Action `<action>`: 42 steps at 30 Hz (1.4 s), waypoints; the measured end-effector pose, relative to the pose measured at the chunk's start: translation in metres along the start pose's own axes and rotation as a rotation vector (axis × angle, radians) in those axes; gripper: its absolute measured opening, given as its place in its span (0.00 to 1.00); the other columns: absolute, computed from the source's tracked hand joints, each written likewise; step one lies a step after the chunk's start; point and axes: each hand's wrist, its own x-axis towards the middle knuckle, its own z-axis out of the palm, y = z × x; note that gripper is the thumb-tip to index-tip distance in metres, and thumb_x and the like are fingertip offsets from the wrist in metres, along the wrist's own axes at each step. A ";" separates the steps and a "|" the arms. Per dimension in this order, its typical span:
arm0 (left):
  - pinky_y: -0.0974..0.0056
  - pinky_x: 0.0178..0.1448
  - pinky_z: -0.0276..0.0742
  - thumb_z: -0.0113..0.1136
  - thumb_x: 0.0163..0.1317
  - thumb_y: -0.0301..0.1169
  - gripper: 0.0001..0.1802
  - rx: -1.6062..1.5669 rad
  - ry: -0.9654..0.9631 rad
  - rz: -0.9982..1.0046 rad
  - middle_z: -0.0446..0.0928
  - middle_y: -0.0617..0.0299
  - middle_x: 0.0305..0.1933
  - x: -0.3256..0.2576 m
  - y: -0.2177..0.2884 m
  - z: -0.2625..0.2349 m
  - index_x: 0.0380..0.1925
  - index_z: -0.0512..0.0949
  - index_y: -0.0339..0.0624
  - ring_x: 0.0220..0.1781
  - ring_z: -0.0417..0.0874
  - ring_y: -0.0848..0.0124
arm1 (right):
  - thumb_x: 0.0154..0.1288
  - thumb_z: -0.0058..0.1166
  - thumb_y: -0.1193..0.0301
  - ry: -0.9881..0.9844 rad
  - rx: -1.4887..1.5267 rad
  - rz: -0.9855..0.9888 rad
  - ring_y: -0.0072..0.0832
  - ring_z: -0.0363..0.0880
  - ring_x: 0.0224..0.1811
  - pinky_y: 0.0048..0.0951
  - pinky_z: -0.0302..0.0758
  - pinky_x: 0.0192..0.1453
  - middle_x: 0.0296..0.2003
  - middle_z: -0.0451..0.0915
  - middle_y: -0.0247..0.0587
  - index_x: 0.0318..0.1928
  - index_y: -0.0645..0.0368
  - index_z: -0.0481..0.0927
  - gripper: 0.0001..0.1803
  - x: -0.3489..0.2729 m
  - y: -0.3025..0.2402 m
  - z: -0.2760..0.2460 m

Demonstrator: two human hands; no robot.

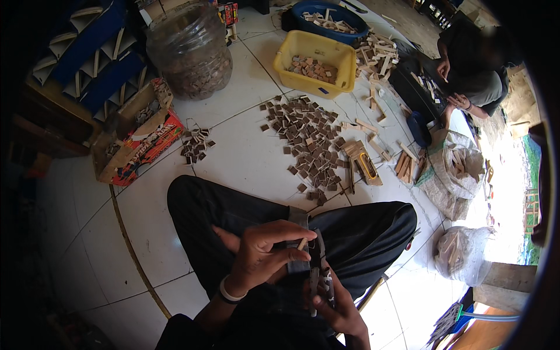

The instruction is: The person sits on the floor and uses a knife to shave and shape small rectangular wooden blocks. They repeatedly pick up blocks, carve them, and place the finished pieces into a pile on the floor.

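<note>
My left hand is closed in a pinch, with a small pale wooden piece between thumb and forefinger. Close on its right, my right hand wraps round a dark, narrow hand tool with pale and metallic parts; its exact kind is hard to make out. The upper end of the tool reaches near the left fingertips. A grey strap-like piece lies behind the hands, between my crossed legs. Beyond my legs, many small brown square pieces are heaped on the tiled floor.
A yellow tub, blue basin and clear plastic container stand at the back. A torn cardboard box sits left. Wooden sticks and a sack lie right. Another person works at the upper right.
</note>
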 end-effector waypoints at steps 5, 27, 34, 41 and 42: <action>0.59 0.66 0.88 0.77 0.58 0.18 0.22 -0.133 0.102 -0.029 0.84 0.47 0.62 -0.004 -0.009 0.012 0.54 0.87 0.33 0.62 0.88 0.62 | 0.77 0.58 0.75 0.115 -0.154 0.105 0.23 0.81 0.41 0.28 0.77 0.49 0.41 0.82 0.35 0.63 0.63 0.77 0.18 0.002 0.003 0.003; 0.56 0.74 0.78 0.75 0.64 0.23 0.20 -0.108 0.106 0.051 0.79 0.48 0.67 0.003 -0.009 -0.022 0.56 0.86 0.32 0.73 0.78 0.60 | 0.77 0.60 0.67 0.584 -0.676 -0.120 0.56 0.84 0.28 0.49 0.75 0.33 0.25 0.80 0.55 0.49 0.62 0.73 0.13 0.047 0.003 -0.003; 0.51 0.80 0.62 0.59 0.79 0.53 0.40 0.014 0.815 -0.343 0.67 0.48 0.79 0.019 -0.035 -0.094 0.81 0.62 0.42 0.79 0.69 0.55 | 0.85 0.51 0.58 0.485 0.023 -0.172 0.35 0.84 0.62 0.37 0.79 0.66 0.59 0.84 0.51 0.76 0.67 0.67 0.31 0.062 -0.023 -0.041; 0.62 0.69 0.72 0.60 0.75 0.31 0.19 0.046 0.723 -0.303 0.81 0.61 0.60 -0.003 -0.069 -0.099 0.62 0.79 0.38 0.63 0.80 0.69 | 0.84 0.51 0.54 0.507 0.144 -0.112 0.41 0.85 0.63 0.42 0.82 0.64 0.60 0.83 0.55 0.77 0.66 0.65 0.35 0.052 -0.012 -0.068; 0.65 0.66 0.74 0.61 0.74 0.28 0.16 0.073 0.624 -0.249 0.83 0.62 0.56 0.004 -0.081 -0.095 0.59 0.81 0.37 0.59 0.82 0.70 | 0.84 0.50 0.55 0.518 0.158 -0.106 0.43 0.85 0.63 0.45 0.83 0.65 0.61 0.82 0.55 0.77 0.66 0.65 0.34 0.052 -0.006 -0.070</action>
